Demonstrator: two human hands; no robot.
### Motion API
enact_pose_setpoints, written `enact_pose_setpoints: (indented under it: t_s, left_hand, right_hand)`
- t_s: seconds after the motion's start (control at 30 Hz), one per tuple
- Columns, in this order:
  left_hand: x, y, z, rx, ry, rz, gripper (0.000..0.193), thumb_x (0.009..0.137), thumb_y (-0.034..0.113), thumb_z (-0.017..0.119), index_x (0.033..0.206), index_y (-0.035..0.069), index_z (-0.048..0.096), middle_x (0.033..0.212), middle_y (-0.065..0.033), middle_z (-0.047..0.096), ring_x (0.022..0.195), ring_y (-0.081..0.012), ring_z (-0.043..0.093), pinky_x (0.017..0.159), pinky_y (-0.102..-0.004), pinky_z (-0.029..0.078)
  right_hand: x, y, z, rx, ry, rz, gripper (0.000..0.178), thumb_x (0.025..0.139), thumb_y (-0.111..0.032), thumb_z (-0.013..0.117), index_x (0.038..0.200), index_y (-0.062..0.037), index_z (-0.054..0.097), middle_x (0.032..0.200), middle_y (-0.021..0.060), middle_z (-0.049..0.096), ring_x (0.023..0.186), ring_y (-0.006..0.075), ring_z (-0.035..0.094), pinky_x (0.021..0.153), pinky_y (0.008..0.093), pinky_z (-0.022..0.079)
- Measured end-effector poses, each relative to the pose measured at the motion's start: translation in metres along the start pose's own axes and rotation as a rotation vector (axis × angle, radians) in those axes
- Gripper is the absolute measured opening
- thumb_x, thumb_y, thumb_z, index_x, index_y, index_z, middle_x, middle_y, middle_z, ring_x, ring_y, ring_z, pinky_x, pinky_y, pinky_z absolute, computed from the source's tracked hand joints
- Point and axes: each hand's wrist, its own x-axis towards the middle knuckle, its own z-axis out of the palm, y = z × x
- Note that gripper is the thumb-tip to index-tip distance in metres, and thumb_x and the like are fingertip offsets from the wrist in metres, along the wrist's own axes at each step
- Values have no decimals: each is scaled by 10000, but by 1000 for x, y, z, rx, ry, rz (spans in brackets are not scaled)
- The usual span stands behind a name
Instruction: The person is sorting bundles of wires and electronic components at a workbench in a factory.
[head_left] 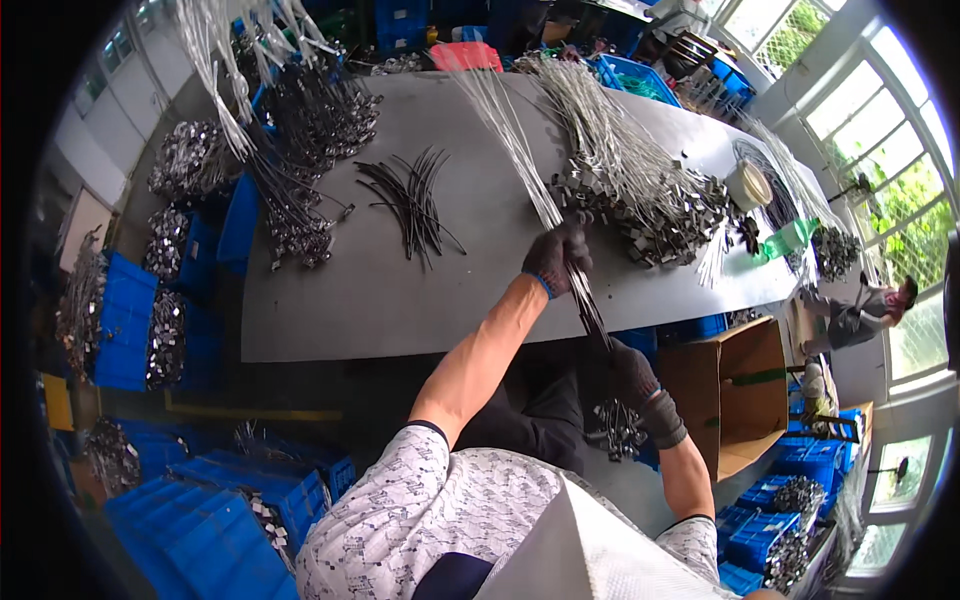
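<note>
Cable bundle: the long pale bundle (pixel 540 192) lies over the middle of the bench (pixel 350 300), its lower part raised in the person's grasp.
Long axis: it runs from the bench's far edge toward the near edge, slanting rightward as it comes closer to the person.
Pointing: the dark ends point at the person and reach the bench's near edge; the pale ends fan out over a red object (pixel 478 56) at the far edge.
Left hand: the gloved left hand (pixel 560 258), above the bench near its front, is curled tightly round the bundle, where pale gives way to dark.
Right hand: the gloved right hand (pixel 632 372), just off the bench's near edge, meets the dark ends; I cannot tell how far its fingers close on them.
Hidden: the left glove covers a short stretch of the bundle, and the right glove conceals the dark tips.
Dark strips: a loose, crossed heap (pixel 410 205) lies on the left half of the bench.
Connector pile: pale cables with metallic ends (pixel 650 215) crowd the bench's right half.
Carton: an open cardboard box (pixel 700 390) stands off the bench's near right side.
Cut off: blue bins (pixel 125 320) left of the bench fade into the dark lens rim.
</note>
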Motion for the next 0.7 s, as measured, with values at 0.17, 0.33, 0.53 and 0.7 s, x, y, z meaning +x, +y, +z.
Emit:
enact_pose_setpoints:
  t_s: [0.17,0.33,0.53,0.7]
  left_hand:
    - [9,15,111,745,176,341,279,934,255,606,680,143,573,540,31,412,440,-146,426,453,-341,400]
    - [-28,63,226,993,134,538,218,946,255,683,972,39,696,686,-10,559,621,-116,563,626,-297,506]
    - [2,63,203,1302,170,846,366,923,205,699,1200,-24,633,770,-10,584,691,-110,580,675,-279,504]
    - [32,71,180,1286,660,787,265,948,260,673,1140,80,695,734,20,520,582,-60,425,623,-241,451]
  right_hand:
    - [20,-27,-11,-26,301,97,180,924,-142,680,1060,-36,632,808,89,638,761,99,570,668,303,492]
    - [98,-62,-18,-39,513,-198,378,851,-255,746,1188,-115,648,935,175,682,832,401,668,681,445,543]
    - [117,-60,-37,21,722,-264,506,830,-269,748,1269,-74,584,1170,180,632,1080,366,627,890,447,532]
    - [100,107,-15,101,825,31,416,892,-278,701,1233,-55,618,1169,184,657,1064,367,644,906,428,535]
